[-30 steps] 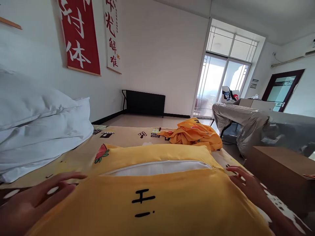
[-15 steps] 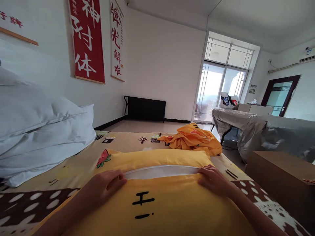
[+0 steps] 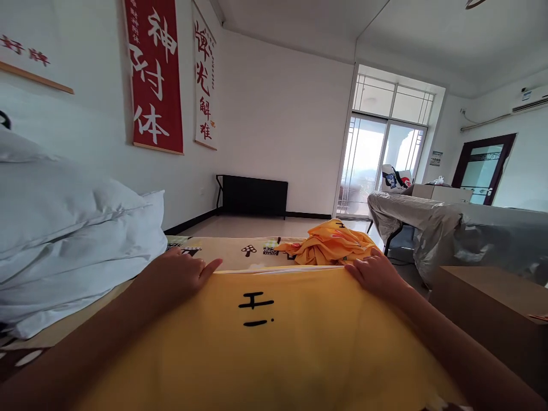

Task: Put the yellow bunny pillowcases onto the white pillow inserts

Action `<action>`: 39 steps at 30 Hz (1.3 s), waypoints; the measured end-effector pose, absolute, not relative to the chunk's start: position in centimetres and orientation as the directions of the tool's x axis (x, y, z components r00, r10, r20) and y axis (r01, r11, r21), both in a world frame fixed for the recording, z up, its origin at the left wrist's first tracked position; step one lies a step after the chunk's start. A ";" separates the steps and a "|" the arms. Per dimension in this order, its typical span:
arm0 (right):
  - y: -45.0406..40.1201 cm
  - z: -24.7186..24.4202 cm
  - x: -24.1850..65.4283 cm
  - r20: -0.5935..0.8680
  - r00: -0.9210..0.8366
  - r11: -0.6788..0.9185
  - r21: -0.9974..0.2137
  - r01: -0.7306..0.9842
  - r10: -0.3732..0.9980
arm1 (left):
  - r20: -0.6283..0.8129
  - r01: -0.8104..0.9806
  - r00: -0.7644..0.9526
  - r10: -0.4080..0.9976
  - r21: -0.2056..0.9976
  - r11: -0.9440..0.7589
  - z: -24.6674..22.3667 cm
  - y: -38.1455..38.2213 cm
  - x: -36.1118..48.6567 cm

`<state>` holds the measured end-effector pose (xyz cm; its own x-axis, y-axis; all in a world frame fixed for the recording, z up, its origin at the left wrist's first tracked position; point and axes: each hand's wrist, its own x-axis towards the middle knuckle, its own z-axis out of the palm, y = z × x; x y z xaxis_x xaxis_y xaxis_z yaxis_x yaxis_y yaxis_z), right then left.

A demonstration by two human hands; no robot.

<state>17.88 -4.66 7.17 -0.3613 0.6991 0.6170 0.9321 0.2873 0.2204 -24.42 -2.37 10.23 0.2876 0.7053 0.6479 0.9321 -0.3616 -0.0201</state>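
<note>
A yellow pillowcase [image 3: 274, 354] with black "Hi" lettering fills the lower middle of the head view, its top edge lifted. A thin strip of white pillow [image 3: 299, 269] shows in the opening between my hands. My left hand [image 3: 182, 271] is closed on the top edge at the left, thumb pointing inward along it. On the right, my right hand [image 3: 372, 273] grips the same edge with curled fingers. The edge is stretched between the two hands. Whatever lies behind the raised cloth is hidden.
White pillows [image 3: 77, 228] are piled at the left on the patterned bed sheet [image 3: 226, 248]. Crumpled orange-yellow cloth [image 3: 334, 242] lies at the bed's far edge. A cardboard box [image 3: 492, 302] stands at the right, before a plastic-covered table [image 3: 492, 228]. A black folded panel [image 3: 254, 196] leans by the wall.
Both hands have risen with the pillowcase's edge, pulling it up and taut. The white strip has narrowed, and the strawberry-printed far flap is now out of sight.
</note>
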 end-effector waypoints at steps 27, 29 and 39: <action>2.6 -6.0 16.0 0.757 -0.219 0.346 -0.011 0.938 0.616 | 0.496 0.917 0.260 0.828 0.141 -0.372 -1.8 6.0 -26.8; 3.0 -5.0 16.0 0.697 -0.194 0.338 -0.073 0.938 0.690 | 0.416 0.911 0.249 0.875 0.206 -0.358 -0.8 6.5 -27.2; 2.6 -4.7 15.9 0.495 -0.106 0.279 -0.288 0.916 0.862 | 0.224 0.871 0.203 0.953 0.402 -0.280 -1.4 7.0 -26.6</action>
